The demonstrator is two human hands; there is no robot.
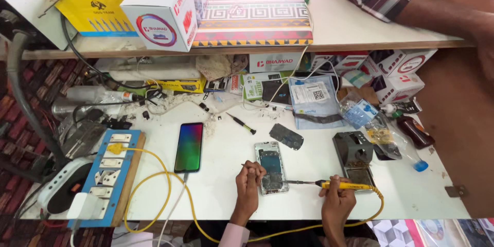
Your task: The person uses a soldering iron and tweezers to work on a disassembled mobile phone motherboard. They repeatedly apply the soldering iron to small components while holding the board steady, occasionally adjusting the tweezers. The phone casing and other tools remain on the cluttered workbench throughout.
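Note:
An opened phone [271, 167] with its inner board showing lies on the white table [221, 190] near the front edge. My left hand [248, 180] rests at its left side, pinching a thin wire or tweezers whose tip points at the board. My right hand [337, 200] grips a yellow-handled soldering iron [337, 184]; its metal tip reaches left to the phone's lower right edge. A yellow cable [154, 175] runs from the iron along the table front to a blue switchboard [110, 175].
A second phone [189, 147] with a lit coloured screen lies left of the opened one. A grey iron stand [354, 154], a dark back cover [286, 136], a small screwdriver [242, 123], plastic bottles [381, 134] and boxes crowd the table. Another person's arm [442, 10] rests on the upper shelf.

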